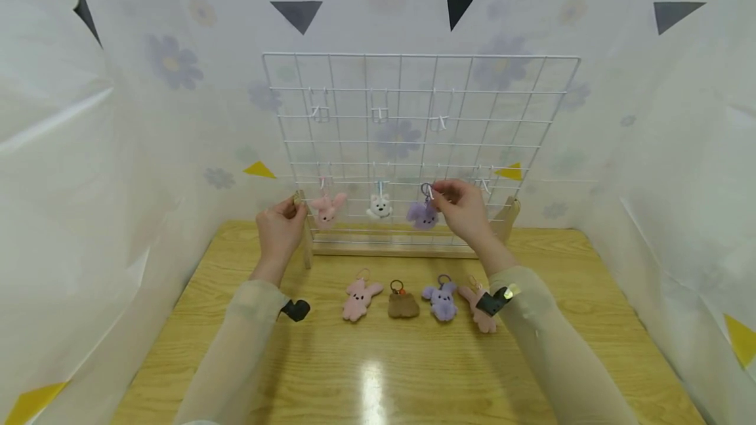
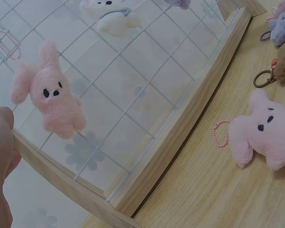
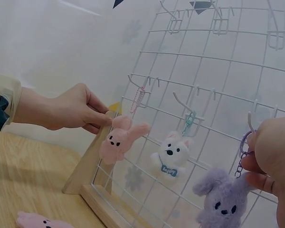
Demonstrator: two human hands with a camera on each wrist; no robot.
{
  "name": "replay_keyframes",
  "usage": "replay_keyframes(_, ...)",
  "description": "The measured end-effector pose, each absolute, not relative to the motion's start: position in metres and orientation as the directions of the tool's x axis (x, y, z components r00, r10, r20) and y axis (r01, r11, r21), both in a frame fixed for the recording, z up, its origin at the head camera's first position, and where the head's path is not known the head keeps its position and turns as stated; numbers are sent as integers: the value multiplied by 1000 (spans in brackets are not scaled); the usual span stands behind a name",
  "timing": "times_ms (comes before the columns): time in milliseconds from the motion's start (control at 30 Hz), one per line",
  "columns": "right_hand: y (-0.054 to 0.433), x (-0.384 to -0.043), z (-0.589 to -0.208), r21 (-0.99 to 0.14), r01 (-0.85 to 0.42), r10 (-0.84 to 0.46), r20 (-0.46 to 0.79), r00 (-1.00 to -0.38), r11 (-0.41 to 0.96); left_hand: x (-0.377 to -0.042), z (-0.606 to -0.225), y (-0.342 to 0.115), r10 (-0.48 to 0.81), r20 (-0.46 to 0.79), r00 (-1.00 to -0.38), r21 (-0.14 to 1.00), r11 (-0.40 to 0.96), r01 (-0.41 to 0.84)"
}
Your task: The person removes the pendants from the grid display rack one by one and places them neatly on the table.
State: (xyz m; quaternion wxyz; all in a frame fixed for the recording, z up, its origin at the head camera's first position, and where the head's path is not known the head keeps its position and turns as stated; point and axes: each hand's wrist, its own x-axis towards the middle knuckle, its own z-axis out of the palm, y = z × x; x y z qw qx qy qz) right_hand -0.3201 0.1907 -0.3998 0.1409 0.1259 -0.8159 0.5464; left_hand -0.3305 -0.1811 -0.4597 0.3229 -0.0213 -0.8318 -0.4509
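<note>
My right hand pinches the ring of a purple plush keychain at a white hook on the wire grid. In the right wrist view, the purple ring is beside the hook's tip; my fingers partly hide whether it is fully on. My left hand grips the top of the wooden stand's left post. Beside it hangs a pink plush bunny keychain. A white plush keychain with a blue tag hangs between the pink and purple ones.
On the wooden table lie a pink bunny, a brown plush, a purple plush and another pink plush, partly behind my right sleeve. White hooks sit on the upper grid, and another hook is at the lower right.
</note>
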Motion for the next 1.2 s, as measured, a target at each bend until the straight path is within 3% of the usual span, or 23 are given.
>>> replay_keyframes(333, 191, -321, -398, -889, -346, -12, 359, -933, 301, -331, -461, -181, -246, 572, -782, 724, 600, 341)
replay_keyframes(1200, 197, -298, -388, -876, -420, -80, 414, -907, 238, -331, -463, -181, -250, 563, -788, 730, 596, 333)
